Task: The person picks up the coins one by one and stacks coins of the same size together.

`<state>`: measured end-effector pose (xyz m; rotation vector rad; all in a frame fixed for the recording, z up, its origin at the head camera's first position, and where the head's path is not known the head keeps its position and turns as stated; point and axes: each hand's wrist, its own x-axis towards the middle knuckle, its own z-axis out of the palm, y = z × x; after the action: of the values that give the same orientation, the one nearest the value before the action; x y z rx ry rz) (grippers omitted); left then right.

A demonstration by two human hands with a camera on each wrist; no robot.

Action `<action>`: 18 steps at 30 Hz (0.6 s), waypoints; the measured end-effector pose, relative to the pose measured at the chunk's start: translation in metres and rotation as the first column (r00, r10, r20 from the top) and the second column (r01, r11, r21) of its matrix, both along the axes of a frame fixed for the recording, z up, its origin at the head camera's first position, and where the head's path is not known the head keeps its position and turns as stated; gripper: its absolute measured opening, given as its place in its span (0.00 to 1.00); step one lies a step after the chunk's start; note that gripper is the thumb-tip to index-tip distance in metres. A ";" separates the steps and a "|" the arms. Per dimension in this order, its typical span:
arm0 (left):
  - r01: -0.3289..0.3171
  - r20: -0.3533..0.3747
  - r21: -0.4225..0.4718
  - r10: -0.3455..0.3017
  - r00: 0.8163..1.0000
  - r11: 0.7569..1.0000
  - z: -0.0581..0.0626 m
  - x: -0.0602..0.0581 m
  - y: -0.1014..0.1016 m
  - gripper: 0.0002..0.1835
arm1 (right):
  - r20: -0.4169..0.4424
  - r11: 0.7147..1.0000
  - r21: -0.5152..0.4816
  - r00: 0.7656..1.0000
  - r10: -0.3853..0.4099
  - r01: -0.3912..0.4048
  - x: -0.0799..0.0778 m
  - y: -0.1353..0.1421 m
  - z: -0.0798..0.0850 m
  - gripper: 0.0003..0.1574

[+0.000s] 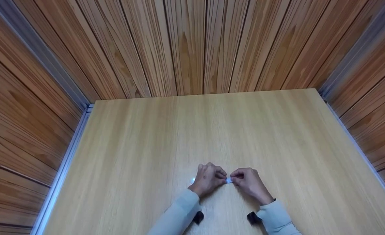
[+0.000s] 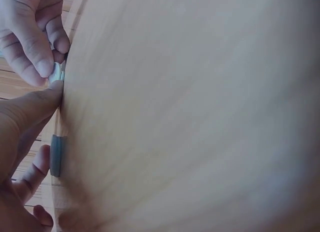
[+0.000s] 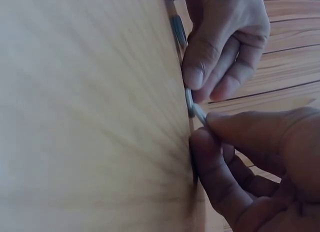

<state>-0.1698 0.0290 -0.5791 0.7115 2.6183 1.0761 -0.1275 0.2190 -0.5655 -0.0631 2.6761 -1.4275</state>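
Observation:
In the head view my left hand (image 1: 209,178) and right hand (image 1: 248,182) meet over the table, fingertips almost together around a small pale bluish piece (image 1: 229,180). From the right wrist, two small flat discs show edge-on. My right hand (image 3: 250,162) pinches a tilted pale disc (image 3: 200,113) between thumb and forefinger. Touching it is a greyish disc (image 3: 189,102), held down low by the thumb and fingers of my left hand. In the left wrist view the pale disc (image 2: 56,72) sits between both hands' fingertips. A grey-blue disc (image 2: 56,155) stands beside my left hand's other fingers.
Beyond the left hand, another dark disc (image 3: 179,30) lies near the table surface. A light wooden tabletop (image 1: 192,130) spreads out ahead, bordered by plank walls (image 1: 185,49) and metal rails (image 1: 65,169). Black wrist cameras (image 1: 253,218) hang below the sleeves.

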 end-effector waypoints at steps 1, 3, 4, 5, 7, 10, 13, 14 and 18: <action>-0.002 0.006 -0.001 0.002 1.000 1.000 0.000 0.000 0.000 0.07 | -0.014 1.000 0.015 1.000 0.002 -0.001 0.000 -0.001 -0.001 0.04; -0.004 0.009 -0.002 0.004 1.000 1.000 0.000 0.000 0.000 0.07 | -0.031 1.000 0.030 0.999 0.010 -0.009 0.000 -0.001 -0.002 0.04; -0.003 0.008 -0.002 0.003 1.000 1.000 0.000 0.000 -0.001 0.07 | -0.037 0.999 0.030 0.999 0.016 -0.015 0.000 -0.001 -0.002 0.03; -0.002 0.006 -0.002 0.002 1.000 1.000 0.000 0.001 -0.001 0.07 | -0.039 0.999 0.028 0.999 0.022 -0.021 0.000 -0.001 -0.003 0.03; -0.002 0.003 0.000 0.002 1.000 1.000 -0.001 0.001 -0.001 0.07 | -0.035 0.999 0.015 0.999 0.029 -0.029 0.000 0.000 -0.004 0.03; -0.004 -0.004 0.009 0.004 1.000 1.000 -0.001 0.001 -0.001 0.07 | -0.024 1.000 0.000 0.999 0.030 -0.030 -0.001 0.003 -0.005 0.03; -0.002 -0.021 0.021 0.003 1.000 1.000 -0.001 0.002 0.000 0.08 | -0.010 0.999 -0.012 0.999 0.038 -0.038 -0.001 0.006 -0.006 0.03; 0.000 -0.030 0.024 0.001 1.000 1.000 -0.001 0.002 0.000 0.08 | -0.005 0.999 -0.017 0.999 0.045 -0.045 0.000 0.007 -0.006 0.03; 0.007 -0.044 0.036 -0.005 0.999 0.999 0.000 0.003 -0.001 0.08 | 0.003 0.996 -0.035 0.996 0.084 -0.084 -0.001 0.010 -0.006 0.04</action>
<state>-0.1672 0.0280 -0.5796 0.7587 2.6379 1.1217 -0.1281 0.2290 -0.5712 -0.1731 2.6119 -1.4467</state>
